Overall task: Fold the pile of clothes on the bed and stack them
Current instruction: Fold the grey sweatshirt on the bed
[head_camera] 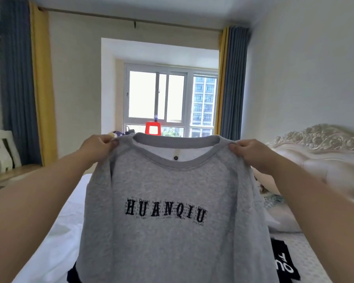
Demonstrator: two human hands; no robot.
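Note:
A grey sweatshirt [168, 237] with black letters across its chest hangs in the air in front of me, front side toward me, neck up. My left hand [98, 147] pinches its left shoulder and my right hand [247, 152] pinches its right shoulder, both raised above the bed [55, 225]. The sleeves hang down at the sides. A black garment with white letters [284, 262] lies on the bed at the lower right. A dark piece of cloth [74, 274] shows below the sweatshirt's left hem. The sweatshirt hides most of the bed behind it.
An ornate cream headboard [323, 152] stands on the right, with pillows [278, 213] below it. A window [170, 101] lies straight ahead with a red stool [153, 128] before it. Blue and yellow curtains [27, 84] hang at both sides. A white chair [0, 152] stands at far left.

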